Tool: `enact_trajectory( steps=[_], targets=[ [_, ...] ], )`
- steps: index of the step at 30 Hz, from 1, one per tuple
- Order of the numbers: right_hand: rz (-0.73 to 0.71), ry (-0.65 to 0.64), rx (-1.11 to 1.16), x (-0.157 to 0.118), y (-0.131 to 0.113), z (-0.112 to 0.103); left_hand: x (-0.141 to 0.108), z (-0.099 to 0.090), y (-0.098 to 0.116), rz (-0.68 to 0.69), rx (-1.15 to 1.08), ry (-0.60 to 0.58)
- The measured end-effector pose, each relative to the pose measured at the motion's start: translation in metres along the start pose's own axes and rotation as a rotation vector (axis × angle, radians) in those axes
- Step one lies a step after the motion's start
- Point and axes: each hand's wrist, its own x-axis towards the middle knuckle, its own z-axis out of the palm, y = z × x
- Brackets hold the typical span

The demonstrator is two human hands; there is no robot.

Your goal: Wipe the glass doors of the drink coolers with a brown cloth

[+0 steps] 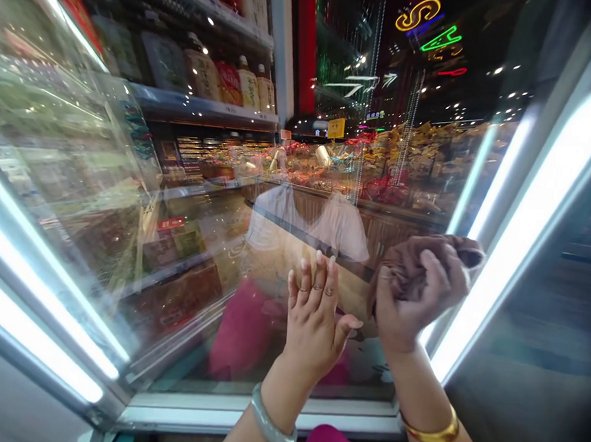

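Observation:
Before me stands a glass pane (192,348) in a metal frame, full of reflections. My left hand (314,322) lies flat against or just in front of the glass, fingers stretched out, with a pale bangle (270,423) on the wrist. Nothing is in that hand. Bunched in my right hand (415,302) is a crumpled brown cloth (408,254), held up at the right side of the pane. A gold bangle (433,429) sits on the right wrist. Whether the cloth touches the glass I cannot tell.
Bright light tubes run along the left (36,285) and right (525,228) sides of the frame. Behind the glass, at upper left, shelves (202,102) hold several bottles (229,80). Neon signs (418,15) and heaped goods show in the pane, partly as reflections. A metal sill (263,419) crosses below.

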Motion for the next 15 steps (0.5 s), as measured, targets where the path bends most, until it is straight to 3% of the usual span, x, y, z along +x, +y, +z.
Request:
enact_trajectory(
  steps=[2,4,6,9,12,15],
  targets=[
    [-0.171,-0.006,-0.047,-0.010,-0.011,0.003,-0.002,-0.002,-0.004,-0.029,0.024,0.009],
    [-0.354,-0.098,-0.012,-0.032,-0.011,-0.004,-0.006,-0.003,-0.008,-0.022,0.047,0.017],
    [-0.422,-0.177,0.044,-0.051,-0.002,-0.014,-0.010,-0.004,-0.013,-0.013,0.083,0.025],
    [-0.283,-0.099,0.008,-0.053,0.002,-0.011,-0.013,-0.003,-0.019,-0.058,0.151,0.052],
    [-0.101,0.054,-0.054,-0.030,-0.022,0.011,-0.012,-0.003,-0.026,-0.110,0.187,0.077],
    [-0.206,0.037,-0.065,-0.026,-0.048,0.023,-0.011,-0.005,-0.032,-0.093,0.190,0.066]
  ],
)
